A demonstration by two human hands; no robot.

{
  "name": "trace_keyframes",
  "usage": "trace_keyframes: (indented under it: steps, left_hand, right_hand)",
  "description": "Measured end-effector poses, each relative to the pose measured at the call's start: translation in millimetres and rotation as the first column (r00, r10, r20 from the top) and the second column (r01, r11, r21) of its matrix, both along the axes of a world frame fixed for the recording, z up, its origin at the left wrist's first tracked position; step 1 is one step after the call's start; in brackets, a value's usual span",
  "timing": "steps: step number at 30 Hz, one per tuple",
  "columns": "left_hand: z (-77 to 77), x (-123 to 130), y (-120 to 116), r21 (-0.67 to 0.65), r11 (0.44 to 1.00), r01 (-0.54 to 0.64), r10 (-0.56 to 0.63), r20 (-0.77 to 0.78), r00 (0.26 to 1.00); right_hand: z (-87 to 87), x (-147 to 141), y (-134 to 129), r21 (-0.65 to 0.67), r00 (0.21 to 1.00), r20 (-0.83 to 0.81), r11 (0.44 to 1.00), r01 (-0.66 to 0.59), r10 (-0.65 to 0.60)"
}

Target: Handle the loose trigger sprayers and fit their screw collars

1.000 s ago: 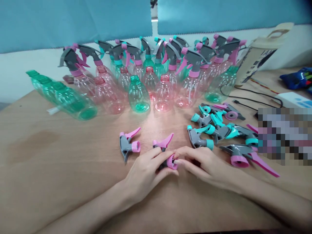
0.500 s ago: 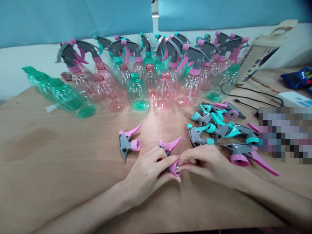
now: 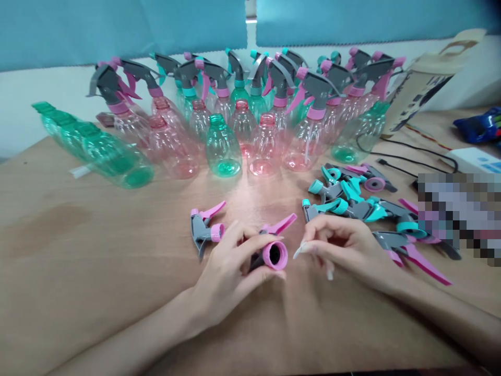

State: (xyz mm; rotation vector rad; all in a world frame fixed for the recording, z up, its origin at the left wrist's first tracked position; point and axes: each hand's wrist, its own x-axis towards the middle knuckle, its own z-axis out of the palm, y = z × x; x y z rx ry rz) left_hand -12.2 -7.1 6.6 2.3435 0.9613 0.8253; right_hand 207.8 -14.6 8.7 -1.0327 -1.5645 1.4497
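My left hand (image 3: 230,269) is closed around a grey spray trigger head (image 3: 257,259) with a pink lever. Its open pink collar (image 3: 275,255) faces me, and the inside looks dark. Just right of that collar, apart from it, my right hand (image 3: 338,240) pinches a small whitish piece (image 3: 299,249) between thumb and fingertip; its exact kind is too small to tell. Beyond my left hand lies another pink and grey trigger head (image 3: 205,230). Several turquoise and grey trigger heads (image 3: 354,209) are heaped beyond my right hand, with pink ones among them.
Clear green (image 3: 223,149) and pink (image 3: 264,149) bottles stand in rows at the back, several with trigger heads fitted. Green bottles (image 3: 113,156) are at the left. A cream tumbler (image 3: 422,83), black cable (image 3: 415,154) and blue packet (image 3: 477,125) are at the right.
My right fingers have come out of the pink collar and moved right, pinching the whitish piece. My left hand has turned the collar more toward me.
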Motion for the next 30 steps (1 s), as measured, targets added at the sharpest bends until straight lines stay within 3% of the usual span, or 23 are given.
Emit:
trace_keyframes:
  steps: [4,8,11,15,18,22,26,30]
  left_hand:
    - [-2.1,1.9,-3.0,0.012,1.000,-0.015,0.015,0.040,0.999]
    - [-4.0,4.2,-3.9,0.060,0.998,-0.034,0.031,0.049,0.998]
    - [-4.3,4.7,-3.1,0.092,0.995,-0.034,0.030,0.048,0.998]
    - [-3.7,4.9,-2.4,0.117,0.992,-0.038,0.032,0.047,0.998]
    - [-4.7,5.3,-2.3,0.131,0.990,-0.046,0.042,0.032,0.999]
    - [-7.9,6.5,-2.3,0.214,0.977,-0.021,0.020,0.007,1.000]
    - [-7.8,7.4,-3.1,0.341,0.940,0.024,-0.015,-0.029,0.999]
    - [-4.9,6.0,-3.4,0.311,0.950,-0.013,0.016,-0.007,1.000]
  right_hand:
    - [1.1,-2.4,-0.8,0.054,0.998,0.003,0.997,0.055,-0.055]
    - [-2.5,-3.0,-6.5,0.291,0.988,0.103,0.954,0.079,-0.113]
    - [-5.0,-3.0,-9.0,0.429,0.976,0.193,0.903,0.008,-0.100]
    - [-4.6,-4.5,-8.5,0.476,0.972,0.233,0.875,-0.088,-0.029]
    - [-3.0,-6.4,-8.7,0.390,0.976,0.216,0.918,-0.076,-0.011]
    - [-4.4,-11.2,-10.6,0.043,0.995,0.100,0.999,-0.014,0.010]
    - [-8.2,-15.9,-9.3,-0.194,0.998,-0.047,0.980,0.033,-0.043]
    - [-6.5,-13.4,-3.1,-0.267,0.991,-0.115,0.963,0.039,-0.072]
